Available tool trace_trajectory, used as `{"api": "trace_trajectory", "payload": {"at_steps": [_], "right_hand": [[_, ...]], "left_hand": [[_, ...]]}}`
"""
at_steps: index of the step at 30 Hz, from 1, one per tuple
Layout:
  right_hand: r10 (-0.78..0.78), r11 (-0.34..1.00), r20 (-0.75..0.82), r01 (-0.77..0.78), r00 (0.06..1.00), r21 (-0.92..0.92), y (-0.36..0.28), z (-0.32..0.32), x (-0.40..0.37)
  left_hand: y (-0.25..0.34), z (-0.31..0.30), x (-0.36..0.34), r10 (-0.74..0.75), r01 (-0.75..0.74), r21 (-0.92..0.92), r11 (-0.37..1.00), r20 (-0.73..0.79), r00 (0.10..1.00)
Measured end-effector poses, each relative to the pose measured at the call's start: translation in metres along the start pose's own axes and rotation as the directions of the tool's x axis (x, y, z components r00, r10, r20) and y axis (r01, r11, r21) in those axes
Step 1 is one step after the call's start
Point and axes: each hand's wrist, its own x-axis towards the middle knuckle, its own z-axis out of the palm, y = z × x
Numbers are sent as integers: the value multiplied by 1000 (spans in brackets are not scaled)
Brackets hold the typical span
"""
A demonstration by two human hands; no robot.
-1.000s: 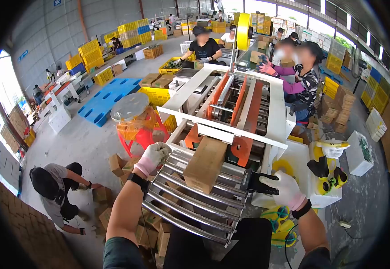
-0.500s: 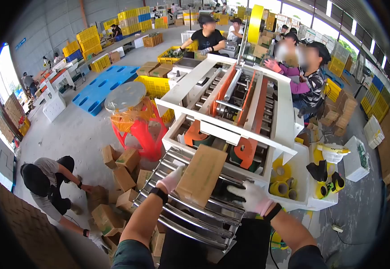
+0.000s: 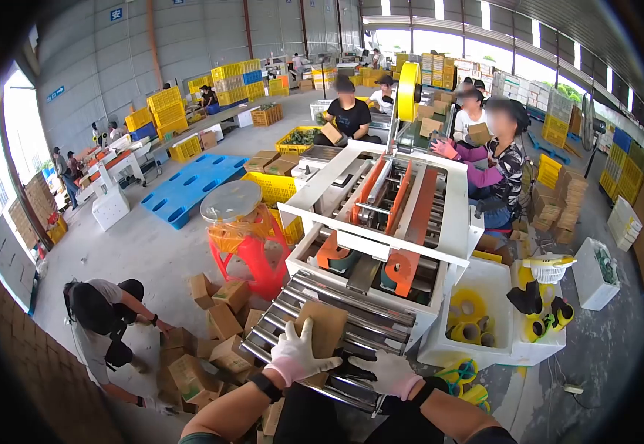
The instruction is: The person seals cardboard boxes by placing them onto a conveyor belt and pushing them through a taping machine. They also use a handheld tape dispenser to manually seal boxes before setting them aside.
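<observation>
A brown cardboard box rests tilted on the roller conveyor, near its close end. My left hand, in a whitish glove with a pink cuff, lies against the box's near left side with its fingers spread. To the right, my right hand, gloved the same way, stretches its fingers toward the box's lower right corner. Beyond the rollers stands a white carton-taping machine with orange side plates and a large yellow tape roll above it.
Loose boxes lie on the floor at left, where a crouching person reaches among them. A red stool stands beside the conveyor. White foam bins with tape rolls sit at right. Several people work behind the machine.
The box has come toward me along the rollers, away from the machine. My hands have drawn closer together, the left one now with fingers spread on the box. The view has shifted.
</observation>
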Motion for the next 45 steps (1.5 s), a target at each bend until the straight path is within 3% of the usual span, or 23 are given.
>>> {"api": "trace_trajectory", "payload": {"at_steps": [1,6,9,11,14,16,18,21,22,24,25,26,27,28,30,35,36,38,42,43,45], "right_hand": [[54,998,63,-56,997,25,-4,-5,1],[-10,981,133,-16,991,191,12,8,13],[11,983,132,-35,991,182,1,5,-2],[4,986,120,-24,993,165,-9,-5,-20],[5,940,122,-46,992,337,9,-5,-47],[-49,833,-22,53,999,551,9,-11,-62],[-21,811,-28,34,999,584,4,-13,-70],[45,614,1,-28,999,789,3,15,-78],[70,583,18,-56,997,810,2,19,-80],[15,655,-60,35,998,755,-6,14,-82],[-19,686,-101,86,995,723,-10,11,-79],[-19,682,-96,83,995,727,-12,14,-78],[-19,677,-92,80,996,731,-12,17,-78],[-19,674,-91,80,996,734,-12,18,-76],[-52,736,-117,117,992,667,-19,10,-76],[-14,880,5,10,1000,475,-27,-7,-89],[-33,889,-52,53,998,455,-26,-6,-91],[-82,898,-170,147,982,416,-27,-1,-91],[-48,945,-88,74,995,319,-36,-1,-99],[-53,946,-83,77,995,314,-37,0,-101],[-105,952,-112,132,988,275,-36,6,-106]], "left_hand": [[3,0,0,-19,19,32,999,-2,1000],[8,5,-10,-45,47,39,998,-59,997],[4,3,-18,-61,63,13,998,-115,991],[-19,11,-35,-44,30,-71,997,-198,979],[-91,35,-63,-119,34,-265,964,-313,942],[-122,25,-97,-308,252,-223,942,-264,914],[-148,33,-116,-471,449,-142,882,-288,834],[-179,57,-131,-673,654,-168,738,-248,696],[-181,73,-132,-616,599,-160,785,-307,725],[-178,100,-126,-484,477,-132,869,-433,761],[-166,101,-116,-415,312,-370,875,-244,877],[-141,102,-106,-274,171,-605,778,-82,958],[-98,93,-116,-158,108,-921,374,51,986],[-76,114,-111,20,254,-959,129,259,966],[-44,161,-91,490,600,-759,-253,434,756],[-8,146,-91,489,568,-736,-369,366,792],[-11,149,-90,523,556,-741,-376,326,788],[-5,155,-92,449,490,-792,-365,311,837],[-4,173,-94,364,411,-790,-456,255,896],[-3,168,-97,301,419,-804,-421,312,901],[-2,172,-98,208,359,-924,-134,328,921]]}}
